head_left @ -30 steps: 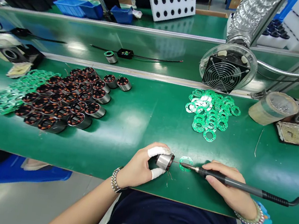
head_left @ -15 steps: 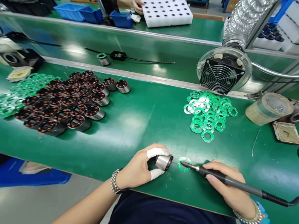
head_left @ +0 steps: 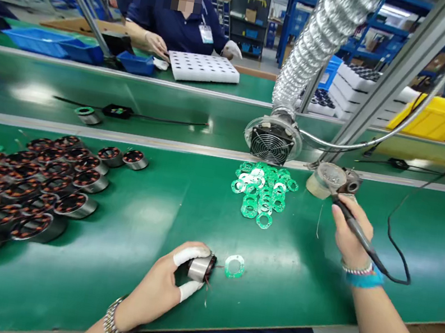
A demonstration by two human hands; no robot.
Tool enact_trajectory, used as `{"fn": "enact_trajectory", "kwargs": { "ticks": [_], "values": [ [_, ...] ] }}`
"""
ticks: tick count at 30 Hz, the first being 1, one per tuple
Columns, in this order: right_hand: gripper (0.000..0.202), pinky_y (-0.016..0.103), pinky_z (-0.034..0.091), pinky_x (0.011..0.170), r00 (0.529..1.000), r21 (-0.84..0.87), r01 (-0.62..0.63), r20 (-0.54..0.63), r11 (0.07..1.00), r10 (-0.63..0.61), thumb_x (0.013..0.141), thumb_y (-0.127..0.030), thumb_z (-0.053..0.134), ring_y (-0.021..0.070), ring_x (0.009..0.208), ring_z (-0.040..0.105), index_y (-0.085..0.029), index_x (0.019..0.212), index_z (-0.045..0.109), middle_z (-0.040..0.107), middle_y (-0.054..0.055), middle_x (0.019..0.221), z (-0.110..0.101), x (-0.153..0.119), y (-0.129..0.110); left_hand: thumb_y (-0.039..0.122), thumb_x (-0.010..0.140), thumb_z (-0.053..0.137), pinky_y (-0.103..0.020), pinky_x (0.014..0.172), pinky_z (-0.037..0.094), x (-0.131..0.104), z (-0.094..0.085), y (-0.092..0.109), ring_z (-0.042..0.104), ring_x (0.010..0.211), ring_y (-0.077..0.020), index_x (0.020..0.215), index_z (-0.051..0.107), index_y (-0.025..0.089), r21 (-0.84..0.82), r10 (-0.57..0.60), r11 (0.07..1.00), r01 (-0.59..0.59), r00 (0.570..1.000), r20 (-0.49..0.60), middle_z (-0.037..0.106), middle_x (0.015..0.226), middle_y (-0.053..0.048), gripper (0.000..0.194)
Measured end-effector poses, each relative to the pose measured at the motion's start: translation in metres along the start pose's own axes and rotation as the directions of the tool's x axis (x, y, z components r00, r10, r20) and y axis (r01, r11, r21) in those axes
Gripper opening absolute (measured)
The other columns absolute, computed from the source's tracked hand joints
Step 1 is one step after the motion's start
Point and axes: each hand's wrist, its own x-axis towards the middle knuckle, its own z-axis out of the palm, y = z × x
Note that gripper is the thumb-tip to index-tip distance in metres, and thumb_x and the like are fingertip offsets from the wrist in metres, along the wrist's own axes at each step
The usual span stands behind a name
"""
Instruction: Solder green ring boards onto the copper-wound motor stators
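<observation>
My left hand (head_left: 162, 284), with white covers on thumb and finger, grips a metal motor stator (head_left: 200, 268) lying on its side near the front edge. Thin wires stick out of the stator's right end, beside a green ring-shaped board (head_left: 234, 267) lying flat on the table. My right hand (head_left: 352, 231) is closed around a black soldering iron (head_left: 355, 227), farther back on the right. The iron's tip is at the rim of a round tub (head_left: 325, 180); whether it touches is too small to tell.
Many stators (head_left: 49, 183) stand at left. Green ring boards (head_left: 265, 190) are heaped below a fan (head_left: 271, 145) with a foil duct. The iron's cable (head_left: 392, 235) loops at right. Across a divider, a person (head_left: 185, 29) has a hand at a white foam tray (head_left: 205, 68).
My right hand has carried the iron from the single ring board to the tub at the back right. My left hand still holds the stator. The view has shifted, and the person's foam tray now lies flat.
</observation>
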Motion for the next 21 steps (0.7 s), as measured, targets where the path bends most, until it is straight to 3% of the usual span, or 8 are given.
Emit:
{"fn": "enact_trajectory", "kwargs": {
  "ticks": [4,6,9,12,16,21],
  "values": [
    [0.026,0.036,0.048,0.085,0.995,-0.035,0.054,0.081,0.998,-0.051,0.079,-0.031,0.059,0.0212,0.09,0.061,-0.019,0.101,0.065,0.066,0.008,0.097,0.0,0.03,0.034,0.013,0.071,0.06,-0.04,0.088,0.049,0.001,0.001,0.0,0.059,0.1,-0.023,0.108,0.052,0.022,-0.002,-0.006,1.0,0.006,1.0,-0.014,0.06,0.109,-0.009,0.039],
    [0.026,0.035,0.047,0.085,0.997,-0.03,0.044,0.057,0.999,-0.042,0.079,-0.031,0.058,0.0205,0.091,0.061,-0.019,0.102,0.065,0.066,0.007,0.098,-0.004,0.033,0.042,0.014,0.07,0.06,-0.041,0.089,0.048,0.001,0.001,-0.001,0.059,0.101,-0.0236,0.107,0.053,0.022,-0.014,-0.025,1.0,0.025,1.0,-0.011,0.06,0.11,-0.01,0.038],
    [0.03,0.034,0.049,0.079,0.975,0.133,-0.188,-0.099,0.973,0.201,0.076,-0.033,0.061,0.0192,0.086,0.061,-0.019,0.103,0.064,0.066,0.006,0.096,-0.017,0.03,0.057,0.016,0.071,0.06,-0.041,0.092,0.046,-0.002,0.002,-0.005,0.058,0.104,-0.024,0.108,0.053,0.02,-0.02,-0.076,0.997,0.076,0.997,0.003,0.059,0.113,-0.011,0.037],
    [0.031,0.026,0.049,0.051,0.861,0.339,-0.413,-0.158,0.845,0.484,0.073,-0.037,0.061,0.0128,0.057,0.058,-0.017,0.097,0.064,0.062,0.001,0.069,-0.031,0.023,0.079,0.02,0.073,0.059,-0.042,0.094,0.044,-0.005,0.002,-0.01,0.056,0.107,-0.0245,0.109,0.053,0.02,-0.017,-0.129,0.991,0.13,0.991,0.023,0.057,0.117,-0.011,0.037],
    [0.031,0.02,0.042,0.038,0.81,0.376,-0.502,-0.111,0.778,0.576,0.069,-0.038,0.059,0.0092,0.042,0.052,-0.015,0.088,0.063,0.056,-0.002,0.054,-0.042,0.013,0.108,0.025,0.072,0.061,-0.044,0.097,0.042,-0.006,0.003,-0.014,0.056,0.108,-0.0256,0.109,0.053,0.021,-0.055,-0.178,0.982,0.179,0.983,0.037,0.056,0.118,-0.01,0.038],
    [0.032,0.02,0.04,0.035,0.814,0.31,-0.529,-0.078,0.79,0.576,0.066,-0.041,0.06,0.0108,0.042,0.053,-0.014,0.082,0.062,0.058,0.0,0.053,-0.044,0.006,0.12,0.026,0.072,0.062,-0.045,0.098,0.041,-0.007,0.005,-0.014,0.054,0.111,-0.0266,0.11,0.051,0.021,-0.147,-0.229,0.962,0.23,0.973,0.022,0.054,0.121,-0.012,0.04]
  ]
}}
